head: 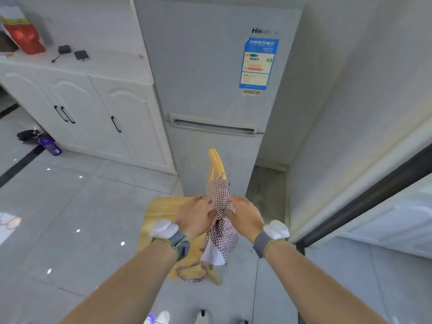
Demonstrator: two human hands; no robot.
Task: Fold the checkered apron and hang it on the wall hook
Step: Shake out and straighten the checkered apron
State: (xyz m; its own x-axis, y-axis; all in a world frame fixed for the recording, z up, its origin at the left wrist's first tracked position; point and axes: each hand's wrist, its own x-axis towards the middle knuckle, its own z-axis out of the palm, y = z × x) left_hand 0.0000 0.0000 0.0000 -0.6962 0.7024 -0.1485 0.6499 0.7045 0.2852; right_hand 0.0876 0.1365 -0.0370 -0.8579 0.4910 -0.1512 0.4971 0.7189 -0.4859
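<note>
Both hands, left hand [195, 215] and right hand [245, 215], clutch the bunched checkered apron [221, 220] just before the white fridge [217, 78], above a wooden chair [163, 213] nearer than the fridge, its strap [190, 274] dangling lower.

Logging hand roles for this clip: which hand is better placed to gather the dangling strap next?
Probably the left hand. The loose strap hangs below the checkered apron on its side, while the right hand grips the bunched cloth from the other side.
</note>
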